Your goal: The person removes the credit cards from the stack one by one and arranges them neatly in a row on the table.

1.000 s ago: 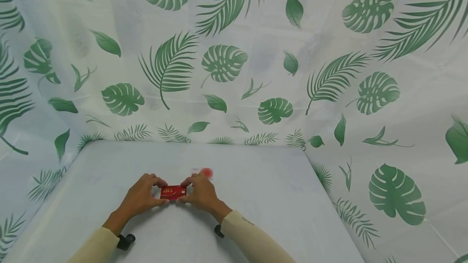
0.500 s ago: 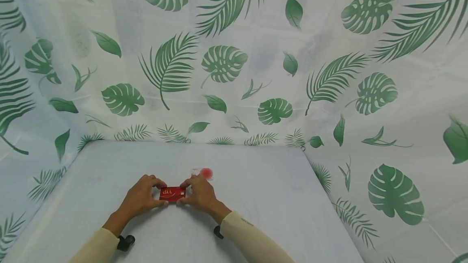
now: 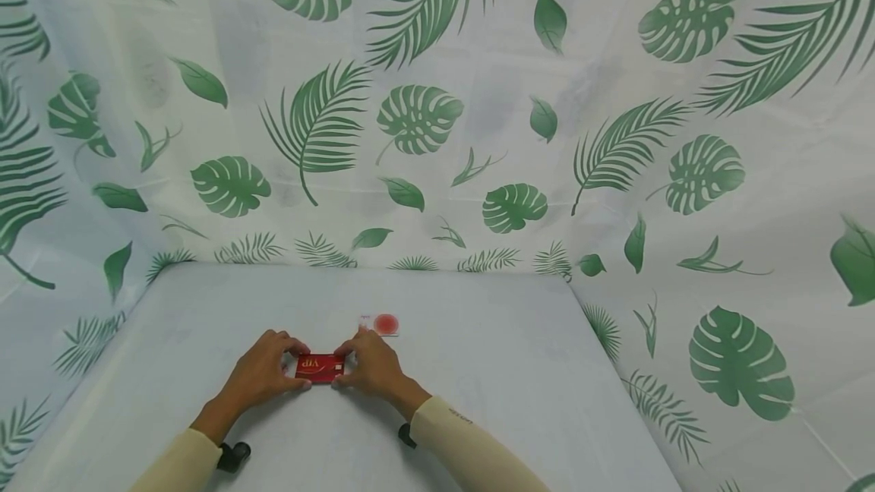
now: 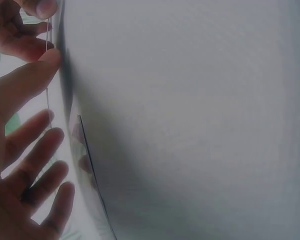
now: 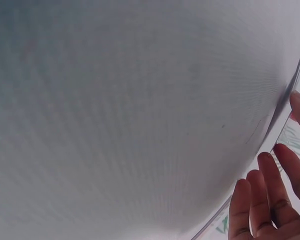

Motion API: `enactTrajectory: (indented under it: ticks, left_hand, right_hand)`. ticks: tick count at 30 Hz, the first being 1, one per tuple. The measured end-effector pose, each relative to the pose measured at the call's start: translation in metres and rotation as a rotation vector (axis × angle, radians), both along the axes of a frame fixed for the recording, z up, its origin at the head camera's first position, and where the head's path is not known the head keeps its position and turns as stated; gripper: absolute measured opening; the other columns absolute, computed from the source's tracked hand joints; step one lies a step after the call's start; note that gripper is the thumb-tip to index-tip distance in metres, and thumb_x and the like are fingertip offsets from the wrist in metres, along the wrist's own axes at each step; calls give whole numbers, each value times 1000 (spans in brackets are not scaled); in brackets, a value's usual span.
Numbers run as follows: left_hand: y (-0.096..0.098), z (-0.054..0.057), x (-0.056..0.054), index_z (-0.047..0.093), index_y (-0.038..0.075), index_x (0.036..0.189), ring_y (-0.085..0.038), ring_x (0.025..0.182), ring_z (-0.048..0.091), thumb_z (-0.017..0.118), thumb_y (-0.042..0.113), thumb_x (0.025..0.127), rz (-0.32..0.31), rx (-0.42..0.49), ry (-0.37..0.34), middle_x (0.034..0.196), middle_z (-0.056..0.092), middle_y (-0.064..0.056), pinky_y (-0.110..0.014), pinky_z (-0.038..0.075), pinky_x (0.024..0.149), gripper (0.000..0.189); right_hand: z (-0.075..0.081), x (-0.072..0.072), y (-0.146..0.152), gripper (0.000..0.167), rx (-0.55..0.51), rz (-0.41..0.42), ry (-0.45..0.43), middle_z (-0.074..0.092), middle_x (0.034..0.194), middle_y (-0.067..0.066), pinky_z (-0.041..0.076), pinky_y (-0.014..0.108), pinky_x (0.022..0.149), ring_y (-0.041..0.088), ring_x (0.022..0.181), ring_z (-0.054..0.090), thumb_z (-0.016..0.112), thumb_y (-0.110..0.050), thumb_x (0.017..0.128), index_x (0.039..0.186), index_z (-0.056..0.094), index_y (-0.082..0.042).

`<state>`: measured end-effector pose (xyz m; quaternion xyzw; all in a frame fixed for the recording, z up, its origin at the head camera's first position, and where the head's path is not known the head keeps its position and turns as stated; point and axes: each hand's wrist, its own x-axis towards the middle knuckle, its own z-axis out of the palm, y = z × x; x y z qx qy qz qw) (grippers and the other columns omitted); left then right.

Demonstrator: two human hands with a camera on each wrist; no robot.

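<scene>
A red bank-type card [image 3: 320,368] with gold VIP lettering, upside down from this viewpoint, is held flat between both hands in the head view. My left hand [image 3: 263,372] pinches its left end between thumb and forefinger. At the right end, beside a small chip-like square, my right hand [image 3: 372,367] pinches it the same way. The left wrist view shows the red card [image 4: 47,100] edge-on as a thin line, a little above the table. The other fingers of both hands extend beyond it, loosely spread.
Behind the right hand, a white card with a red disc [image 3: 386,324] lies on the white-covered table [image 3: 478,370], partly covered by the fingers. A leaf-patterned curtain [image 3: 437,196] rises at the table's back and sides. A black wrist camera [image 3: 234,456] sits under the left forearm.
Both hands have brought the red card slightly toward the person and a touch to the left, keeping their pinch. More of the white card shows behind the right hand.
</scene>
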<state>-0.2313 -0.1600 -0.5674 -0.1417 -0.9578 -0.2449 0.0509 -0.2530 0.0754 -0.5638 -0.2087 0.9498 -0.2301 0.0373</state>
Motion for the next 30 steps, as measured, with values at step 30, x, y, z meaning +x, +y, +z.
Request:
enactTrajectory:
  ticks: [30]
  left_hand:
    - [-2,-8,-1,78,16,113,-17,99,53,101,35,68,-16,1,22,101,68,0,-40,55,83,54]
  right_hand:
    - [0,2,1,46,-2,25,10,69,106,-8,47,19,80,2,96,52,96,-33,79,120,81,-24]
